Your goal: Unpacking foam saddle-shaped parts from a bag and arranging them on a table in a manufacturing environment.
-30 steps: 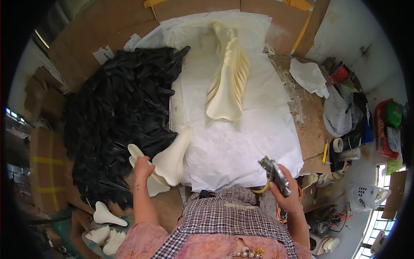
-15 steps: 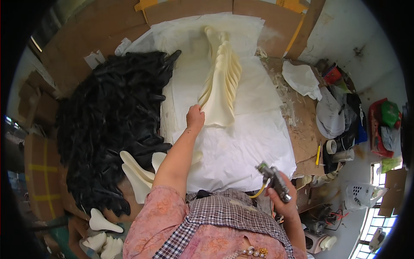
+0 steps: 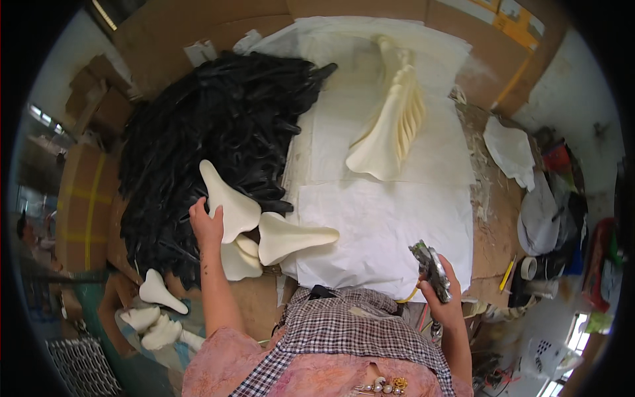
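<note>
My left hand [image 3: 208, 227] is closed on the edge of a cream bicycle saddle pad [image 3: 231, 204], whose narrow nose points away over the black pile. Right beside it, another saddle pad [image 3: 288, 239] lies with its nose across the white paper, and more pads [image 3: 239, 259] sit partly hidden underneath. My right hand [image 3: 443, 303] is wrapped around a metal spray gun [image 3: 431, 270] with a yellow hose, above the paper's near right part. Farther off, a row of overlapping saddle pads [image 3: 387, 126] rests on the white paper [image 3: 390, 228].
A large heap of black, shiny saddle covers [image 3: 205, 145] fills the table's left side. Down at the left are more pads [image 3: 160, 331] in a bag. A yellow cutter [image 3: 507, 274], a tape roll [image 3: 528, 268] and white sheets [image 3: 509, 151] lie at the right. Cardboard [image 3: 231, 26] walls the back.
My left hand has left the near end of the pad row, moved left and toward me, and taken hold of a loose saddle pad. My right hand still holds the spray gun.
</note>
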A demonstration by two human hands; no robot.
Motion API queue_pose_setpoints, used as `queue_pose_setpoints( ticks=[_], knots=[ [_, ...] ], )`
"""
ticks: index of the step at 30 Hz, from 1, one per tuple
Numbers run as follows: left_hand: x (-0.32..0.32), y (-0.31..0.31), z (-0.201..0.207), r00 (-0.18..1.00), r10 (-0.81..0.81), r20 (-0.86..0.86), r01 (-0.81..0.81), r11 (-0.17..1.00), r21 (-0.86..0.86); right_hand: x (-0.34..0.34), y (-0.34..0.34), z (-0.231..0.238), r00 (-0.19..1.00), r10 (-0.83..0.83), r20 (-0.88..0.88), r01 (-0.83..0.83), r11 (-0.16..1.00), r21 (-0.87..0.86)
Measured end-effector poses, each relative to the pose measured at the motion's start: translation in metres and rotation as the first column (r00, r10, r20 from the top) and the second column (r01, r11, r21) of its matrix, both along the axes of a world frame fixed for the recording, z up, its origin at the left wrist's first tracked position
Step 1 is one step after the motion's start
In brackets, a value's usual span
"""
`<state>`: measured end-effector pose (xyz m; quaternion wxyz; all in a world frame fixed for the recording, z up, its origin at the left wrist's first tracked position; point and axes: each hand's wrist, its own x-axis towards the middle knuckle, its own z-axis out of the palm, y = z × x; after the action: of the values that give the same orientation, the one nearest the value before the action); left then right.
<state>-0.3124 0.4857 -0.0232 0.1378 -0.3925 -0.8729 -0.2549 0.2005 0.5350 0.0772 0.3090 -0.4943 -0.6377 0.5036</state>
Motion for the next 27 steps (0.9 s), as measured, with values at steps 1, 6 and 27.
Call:
queue_pose_setpoints(
  ticks=[1,6,27],
  knots=[
    [0.012,0.027,0.000,0.977,-0.106,0.187,0.091,0.992,0.089,0.003,-0.001,0.000,1.000,-0.024,0.007,0.024,1.000,0.003],
    [0.121,0.216,-0.040,0.557,-0.629,0.542,0.559,0.767,0.315,0.007,0.002,0.032,0.983,-0.170,-0.068,0.181,0.963,0.200],
    [0.096,0.112,-0.053,0.604,-0.470,0.643,0.577,0.815,0.054,-0.008,0.021,0.000,0.999,-0.053,0.012,0.053,0.999,-0.001]
  ],
)
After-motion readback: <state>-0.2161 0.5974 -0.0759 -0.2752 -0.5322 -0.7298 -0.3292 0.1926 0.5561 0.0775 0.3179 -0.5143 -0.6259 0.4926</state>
